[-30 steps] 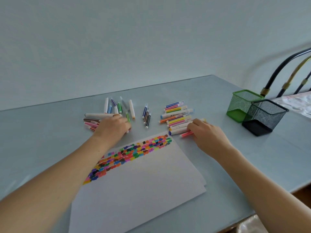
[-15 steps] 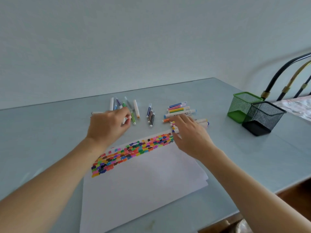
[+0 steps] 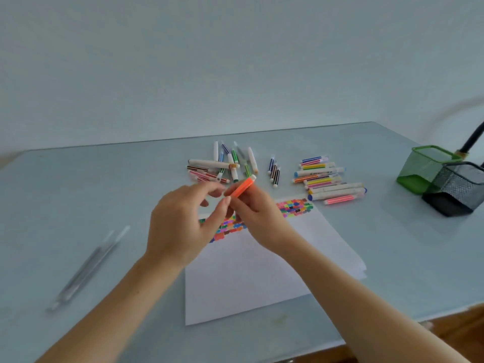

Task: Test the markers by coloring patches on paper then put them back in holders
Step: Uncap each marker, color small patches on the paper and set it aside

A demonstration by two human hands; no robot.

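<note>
An orange marker [image 3: 241, 187] is held up above the white paper [image 3: 262, 271], pointing up and to the right. My right hand [image 3: 259, 216] grips its lower part. My left hand [image 3: 183, 221] pinches its lower end with thumb and forefinger. A band of coloured patches [image 3: 294, 207] runs across the top of the paper, partly hidden behind both hands. Loose markers lie beyond the paper in a left pile [image 3: 222, 163], a small middle group [image 3: 274, 172] and a right pile [image 3: 327, 179].
A green mesh holder [image 3: 421, 166] and a black mesh holder [image 3: 455, 189] stand at the right of the pale table [image 3: 78, 205]. A dark curved tube [image 3: 471, 137] rises behind them. The table's front edge runs at lower right.
Both hands have left the marker piles and come together above the paper. An orange marker now sits between them, lifted off the table.
</note>
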